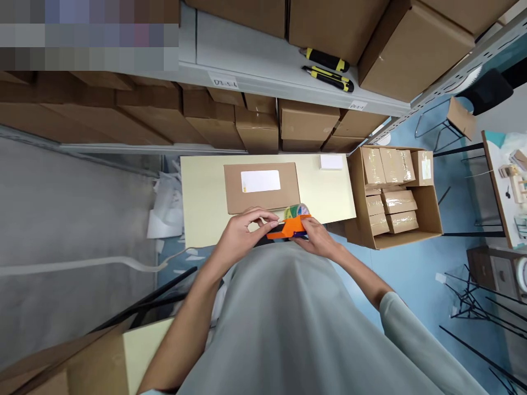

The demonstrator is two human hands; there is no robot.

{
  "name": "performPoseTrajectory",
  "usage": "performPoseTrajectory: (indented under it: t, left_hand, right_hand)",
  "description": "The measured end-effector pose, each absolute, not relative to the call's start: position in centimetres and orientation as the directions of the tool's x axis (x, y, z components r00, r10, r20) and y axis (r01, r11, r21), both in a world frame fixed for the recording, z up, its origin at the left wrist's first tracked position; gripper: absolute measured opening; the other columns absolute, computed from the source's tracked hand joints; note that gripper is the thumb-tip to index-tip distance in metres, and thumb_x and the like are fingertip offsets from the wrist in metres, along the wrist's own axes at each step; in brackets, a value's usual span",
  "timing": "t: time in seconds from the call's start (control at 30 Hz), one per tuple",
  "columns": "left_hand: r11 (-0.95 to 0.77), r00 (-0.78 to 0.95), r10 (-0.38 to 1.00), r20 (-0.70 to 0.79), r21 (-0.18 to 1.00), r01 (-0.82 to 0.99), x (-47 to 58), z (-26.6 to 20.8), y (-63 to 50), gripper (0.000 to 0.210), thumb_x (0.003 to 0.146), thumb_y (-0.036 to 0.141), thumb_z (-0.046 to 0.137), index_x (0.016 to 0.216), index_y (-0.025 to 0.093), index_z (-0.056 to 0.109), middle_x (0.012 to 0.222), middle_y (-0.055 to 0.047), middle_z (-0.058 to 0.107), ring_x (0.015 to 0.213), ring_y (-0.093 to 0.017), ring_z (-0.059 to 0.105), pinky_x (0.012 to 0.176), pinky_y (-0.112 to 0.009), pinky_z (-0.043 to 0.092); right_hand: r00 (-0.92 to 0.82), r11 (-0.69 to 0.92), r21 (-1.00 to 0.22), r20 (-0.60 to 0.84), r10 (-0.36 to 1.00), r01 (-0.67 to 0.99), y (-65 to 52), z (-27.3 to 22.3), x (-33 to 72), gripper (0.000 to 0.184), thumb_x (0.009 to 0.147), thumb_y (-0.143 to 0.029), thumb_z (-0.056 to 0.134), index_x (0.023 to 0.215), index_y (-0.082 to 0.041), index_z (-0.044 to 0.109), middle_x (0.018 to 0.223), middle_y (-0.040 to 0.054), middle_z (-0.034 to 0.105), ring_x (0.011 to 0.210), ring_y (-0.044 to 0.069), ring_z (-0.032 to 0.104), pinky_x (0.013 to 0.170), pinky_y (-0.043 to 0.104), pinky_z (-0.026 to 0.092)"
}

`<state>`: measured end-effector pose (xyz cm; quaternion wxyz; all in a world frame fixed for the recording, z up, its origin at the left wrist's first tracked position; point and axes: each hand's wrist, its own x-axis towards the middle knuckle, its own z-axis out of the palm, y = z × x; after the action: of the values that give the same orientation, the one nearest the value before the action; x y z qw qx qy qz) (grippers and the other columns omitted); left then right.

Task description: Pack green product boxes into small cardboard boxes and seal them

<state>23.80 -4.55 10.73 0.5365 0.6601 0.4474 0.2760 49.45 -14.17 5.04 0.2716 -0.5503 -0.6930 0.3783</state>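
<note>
My right hand point(319, 236) grips an orange tape dispenser point(290, 226) close to my body, over the table's near edge. A tape roll point(297, 210) with a green and blue printed core sits in it. At the dispenser's left end, my left hand point(249, 229) has its thumb and forefinger pinched together; whatever is between them is too small to make out. Just beyond both hands lies a flat closed cardboard box point(234, 189) with a white label point(261, 181) on top. It rests on the pale yellow table point(201, 203).
A stack of white labels point(331, 162) lies at the table's far right. Beside the table stands a large open carton point(432, 214) holding several taped boxes. Shelves point(251, 52) full of cartons rise behind, with two utility knives point(327, 59) on one. White wrapping point(164, 203) hangs at left.
</note>
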Motion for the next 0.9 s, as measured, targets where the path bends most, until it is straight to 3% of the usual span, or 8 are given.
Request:
performPoseTrajectory:
  t: [0.37,0.53,0.67,0.9]
  left_hand:
    - [0.103,0.320,0.927,-0.196,0.952,0.287,28.7,2.2,-9.8,0.036,0.099,0.058,0.070,0.092,0.024,0.078,0.095,-0.006,0.077,0.089,-0.020,0.071,0.086,-0.034,0.062]
    - [0.244,0.309,0.902,-0.302,0.946,0.212,31.6,-1.9,-11.5,0.043,0.094,0.065,0.070,0.090,0.023,0.076,0.094,-0.006,0.079,0.088,-0.021,0.073,0.087,-0.034,0.062]
    - [0.277,0.281,0.902,-0.327,0.939,0.204,32.7,-3.2,-12.3,0.041,0.093,0.064,0.071,0.091,0.023,0.075,0.095,-0.006,0.079,0.089,-0.021,0.073,0.087,-0.034,0.061]
    - [0.263,0.169,0.939,-0.300,0.941,0.212,32.2,-4.0,-11.9,0.041,0.094,0.063,0.069,0.093,0.022,0.073,0.096,-0.006,0.078,0.090,-0.019,0.070,0.089,-0.032,0.059]
  right_hand:
    - [-0.359,0.022,-0.827,-0.219,0.907,0.561,-15.3,-0.1,56.0,0.048,0.102,-0.077,0.065,0.099,-0.029,0.065,0.095,0.0058,0.074,0.092,0.028,0.073,0.091,0.046,0.064]
    - [-0.298,-0.132,-0.862,-0.307,0.904,0.489,-16.2,-1.4,59.8,0.054,0.085,-0.080,0.084,0.088,-0.029,0.067,0.085,0.0030,0.072,0.081,0.026,0.071,0.088,0.045,0.065]
    - [-0.266,-0.233,-0.867,-0.374,0.888,0.441,-16.4,-1.8,61.8,0.053,0.075,-0.073,0.096,0.087,-0.028,0.070,0.084,0.0027,0.073,0.081,0.027,0.070,0.093,0.049,0.065]
    - [-0.339,-0.080,-0.851,-0.291,0.895,0.519,-15.1,-2.9,64.4,0.050,0.087,-0.068,0.090,0.104,-0.024,0.074,0.091,0.0063,0.076,0.084,0.028,0.073,0.089,0.045,0.065]
